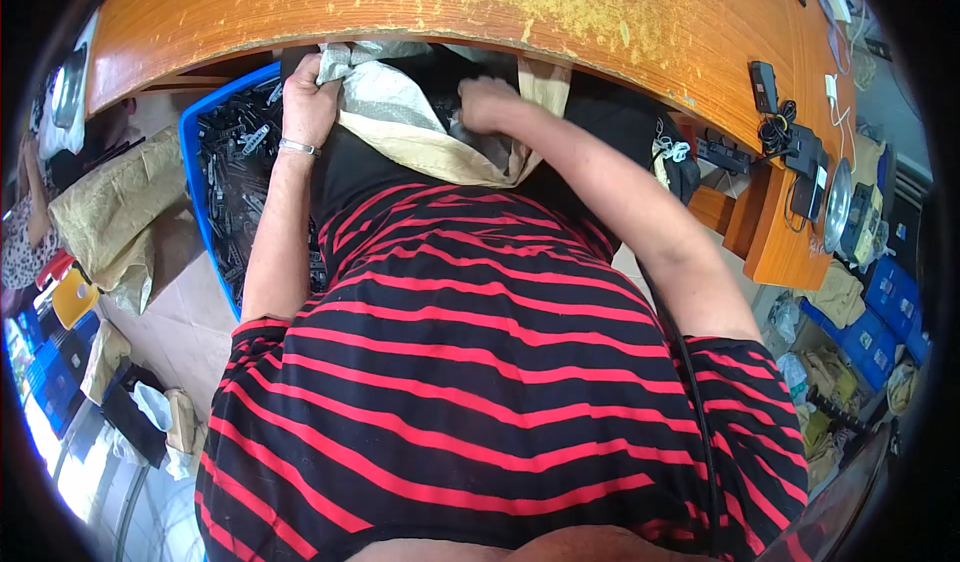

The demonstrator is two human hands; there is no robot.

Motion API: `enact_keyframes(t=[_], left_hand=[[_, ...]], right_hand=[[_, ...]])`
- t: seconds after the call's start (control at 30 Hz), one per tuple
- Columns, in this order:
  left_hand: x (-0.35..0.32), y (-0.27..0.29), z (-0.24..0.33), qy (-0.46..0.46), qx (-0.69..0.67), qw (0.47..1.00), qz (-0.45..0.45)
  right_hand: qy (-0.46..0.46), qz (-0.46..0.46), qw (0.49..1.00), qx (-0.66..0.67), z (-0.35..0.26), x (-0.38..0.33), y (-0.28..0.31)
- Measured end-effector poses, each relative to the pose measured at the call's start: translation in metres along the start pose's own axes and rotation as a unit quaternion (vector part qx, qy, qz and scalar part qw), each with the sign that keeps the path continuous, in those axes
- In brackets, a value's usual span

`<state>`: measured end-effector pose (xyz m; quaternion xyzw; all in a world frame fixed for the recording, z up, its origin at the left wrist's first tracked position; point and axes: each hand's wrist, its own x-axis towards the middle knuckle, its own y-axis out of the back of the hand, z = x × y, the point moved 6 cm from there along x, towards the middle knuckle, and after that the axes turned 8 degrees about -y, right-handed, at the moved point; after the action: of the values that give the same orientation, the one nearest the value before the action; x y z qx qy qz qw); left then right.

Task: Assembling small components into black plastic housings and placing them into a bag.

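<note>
A tan sack [430, 155] with a whitish lining lies across my lap, its mouth spread below the table edge. My left hand [308, 102], with a metal band on the wrist, is closed around the left part of the sack's rim. My right hand [490, 105] reaches over the sack's opening, its fingers curled. Whatever they may hold is hidden. Dark contents show only dimly inside the sack. Beside my left forearm stands a blue bin [190, 162] full of small black plastic parts [222, 187].
A worn wooden table [400, 7] spans the front. Black adapters with cables [800, 152] lie at its right end near a round metal dish [838, 207]. Another brown sack [115, 207] is left of the bin. Blue boxes [865, 337] and bags are piled at right. Another person's arm [35, 197] shows far left.
</note>
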<state>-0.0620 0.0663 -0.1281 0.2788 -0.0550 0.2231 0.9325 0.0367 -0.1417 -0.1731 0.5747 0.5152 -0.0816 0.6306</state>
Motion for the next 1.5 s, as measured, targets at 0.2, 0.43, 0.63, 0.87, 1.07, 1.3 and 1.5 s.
enact_keyframes(t=[0.2,0.43,0.63,0.87,1.07,1.3,1.5], left_hand=[[-0.007,0.001,0.001,0.081,-0.058,0.995,0.017],[0.002,0.0,0.035,0.108,-0.209,0.967,0.097],[-0.002,0.01,0.012,0.101,-0.121,0.986,0.053],[-0.011,0.024,0.066,0.088,0.104,0.987,0.079],[-0.018,-0.051,0.146,-0.215,0.18,0.94,-0.192],[-0.053,-0.07,0.106,-0.098,0.286,0.889,-0.344],[-0.05,-0.058,0.114,-0.121,0.207,0.931,-0.276]], right_hand=[[-0.015,0.092,0.995,0.041,0.045,0.051,0.016],[-0.037,0.273,0.961,0.018,0.162,0.017,0.016],[-0.055,0.437,0.898,-0.001,0.147,-0.002,0.014],[0.063,0.143,0.98,0.123,0.066,-0.029,0.008],[0.202,0.099,0.971,-0.08,0.029,-0.062,-0.043],[0.13,-0.013,0.99,-0.048,0.035,-0.062,-0.049],[0.135,0.067,0.988,0.037,0.036,-0.062,-0.035]])
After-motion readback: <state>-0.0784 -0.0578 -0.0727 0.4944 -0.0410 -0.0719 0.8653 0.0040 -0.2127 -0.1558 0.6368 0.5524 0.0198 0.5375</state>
